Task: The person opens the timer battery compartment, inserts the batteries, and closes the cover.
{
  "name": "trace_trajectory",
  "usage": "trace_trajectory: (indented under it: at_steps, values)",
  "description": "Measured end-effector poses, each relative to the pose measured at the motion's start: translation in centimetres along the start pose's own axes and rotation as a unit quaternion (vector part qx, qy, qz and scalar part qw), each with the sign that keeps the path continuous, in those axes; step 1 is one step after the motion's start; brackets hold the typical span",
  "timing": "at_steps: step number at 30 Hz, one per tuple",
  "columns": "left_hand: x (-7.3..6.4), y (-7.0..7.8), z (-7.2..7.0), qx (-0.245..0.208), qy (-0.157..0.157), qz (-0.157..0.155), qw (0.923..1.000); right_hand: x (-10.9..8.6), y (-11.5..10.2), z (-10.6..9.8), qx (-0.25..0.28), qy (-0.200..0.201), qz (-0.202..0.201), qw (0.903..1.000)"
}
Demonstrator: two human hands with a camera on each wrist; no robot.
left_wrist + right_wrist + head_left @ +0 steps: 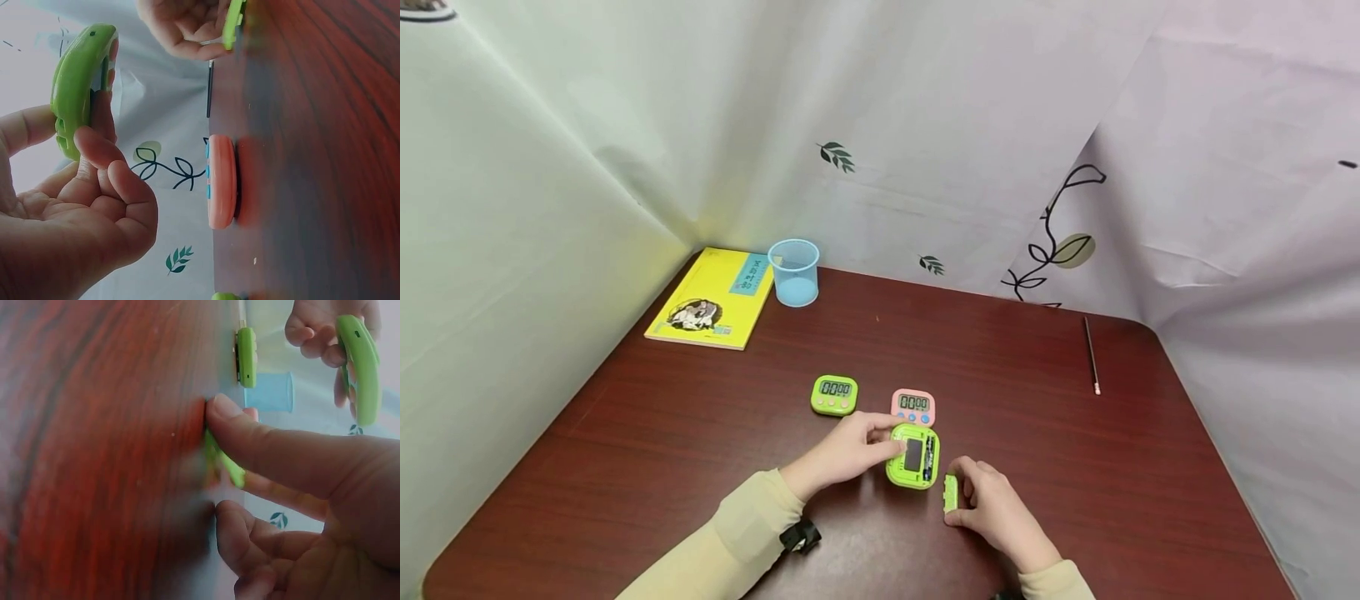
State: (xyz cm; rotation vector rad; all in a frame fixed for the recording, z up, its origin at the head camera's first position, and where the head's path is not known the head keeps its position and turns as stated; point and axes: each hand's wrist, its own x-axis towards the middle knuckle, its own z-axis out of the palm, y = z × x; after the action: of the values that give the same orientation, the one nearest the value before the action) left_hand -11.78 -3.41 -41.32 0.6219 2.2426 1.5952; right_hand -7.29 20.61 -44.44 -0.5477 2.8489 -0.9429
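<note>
My left hand [848, 452] grips a green digital timer [913, 455] above the table, its back turned up. The battery slot stands uncovered along the timer's right side, with a dark battery [929, 457] lying in it. To the right, my right hand [997, 507] pinches a small green battery cover [951, 493] between thumb and fingers, low at the tabletop. The cover is apart from the timer. Just beyond the held timer lies a pink timer [913, 403], face up. A second green timer [834, 394] rests face up to its left.
A yellow book [711, 292] lies at the back left, a light blue cup [795, 279] beside its right edge. Far right on the dark red table [1000, 367] is a pencil [1092, 357]. Pale curtains [925, 125] hang behind and at both sides.
</note>
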Motion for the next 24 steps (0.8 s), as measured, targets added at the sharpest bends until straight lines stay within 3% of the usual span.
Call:
trace_trajectory:
  at_steps: [9, 13, 16, 20, 22, 24]
  values:
    - [-0.1, -0.3, 0.0, -0.004, 0.001, -0.004, 1.0000, -0.1, 0.4, 0.0, 0.080, -0.019, 0.009, 0.9966]
    - [-0.2, -0.3, 0.1, -0.010, 0.002, -0.004, 0.9999, -0.1, 0.7, -0.3, 0.163, -0.018, 0.016, 0.9864]
    - [-0.2, -0.3, 0.1, -0.009, 0.004, -0.004, 0.9999, 0.0, 0.6, -0.8, 0.256, -0.013, -0.010, 0.9666]
    - [-0.2, -0.3, 0.1, -0.007, 0.004, -0.003, 1.0000, 0.2, 0.2, -1.2, 0.379, -0.019, -0.067, 0.9227]
    - [-0.3, -0.2, 0.1, -0.008, 0.002, -0.001, 1.0000, 0.2, -0.1, -1.3, 0.419, -0.023, -0.081, 0.9041]
    - [-0.3, -0.2, 0.1, -0.010, 0.000, 0.001, 1.0000, 0.3, -0.5, -1.5, 0.439, -0.021, -0.092, 0.8936]
